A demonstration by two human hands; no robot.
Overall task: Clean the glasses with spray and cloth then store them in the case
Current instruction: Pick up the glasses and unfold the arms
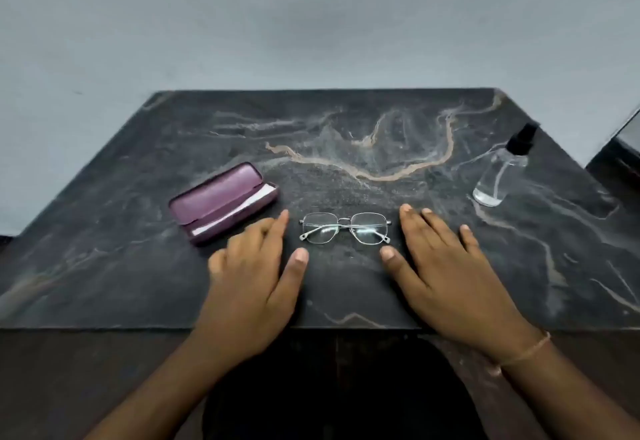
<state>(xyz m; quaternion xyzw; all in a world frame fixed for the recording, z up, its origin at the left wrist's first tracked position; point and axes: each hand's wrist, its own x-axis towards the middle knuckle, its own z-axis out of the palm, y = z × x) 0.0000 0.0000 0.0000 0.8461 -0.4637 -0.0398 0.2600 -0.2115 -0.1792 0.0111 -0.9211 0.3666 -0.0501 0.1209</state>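
Note:
Thin metal-framed glasses (345,228) lie folded on the dark marble table (346,135), near its front edge. My left hand (256,277) rests flat just left of them, and my right hand (446,273) lies flat just right of them; both have straight fingers and hold nothing. An open purple case (221,202) lies to the left, with a white cloth (254,201) inside its tray. A clear spray bottle (502,169) with a black nozzle stands at the right.
A grey wall rises behind the table. Dark furniture (623,155) shows at the right edge. The table's front edge runs below my wrists, with a dark seat or floor beneath. A thin bracelet (526,353) circles my right wrist.

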